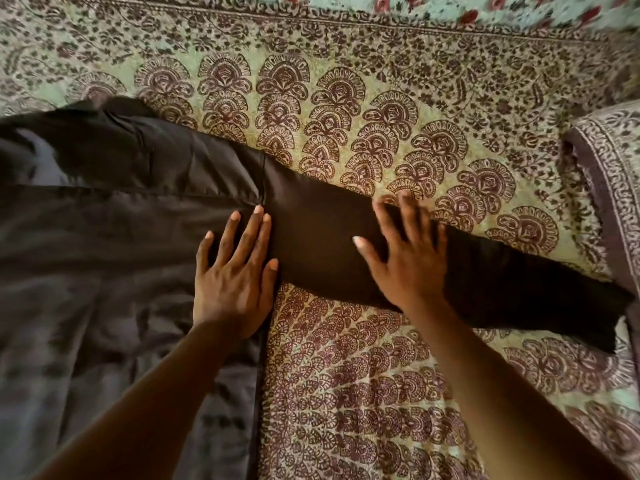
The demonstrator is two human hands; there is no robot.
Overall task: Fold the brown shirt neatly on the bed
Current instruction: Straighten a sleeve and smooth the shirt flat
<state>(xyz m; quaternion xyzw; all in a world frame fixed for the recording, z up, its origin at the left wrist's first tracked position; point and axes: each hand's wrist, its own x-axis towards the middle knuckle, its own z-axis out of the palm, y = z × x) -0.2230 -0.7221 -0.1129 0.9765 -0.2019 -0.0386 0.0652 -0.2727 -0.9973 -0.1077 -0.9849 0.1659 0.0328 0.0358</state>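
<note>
- brown cloth fills the left half of the view: the brown shirt [104, 209] lies spread flat on the bed [346, 393], its body to the left, with soft creases and a dull sheen across it.
- left hand [232, 282] rests palm down at the body's right edge, just below the armhole seam, fingers straight and spread, gripping nothing.
- from that seam one sleeve [329, 244] runs out to the right and slightly toward the person, its long axis slanting down across the patterned bedspread; it looks darker and smoother than the body.
- right hand [405, 258] lies flat on the sleeve about midway along it, fingers splayed and a little blurred, pressing and not pinching.
- cuff end [588, 317] sits far right, beyond the right hand, so that hand is the nearer one to it; folding the sleeve in would probably mean carrying it leftward over the body while the left hand pins the seam.
- at the right edge lies a folded patterned cloth [609, 188], close to the cuff; contact cannot be told.
</note>
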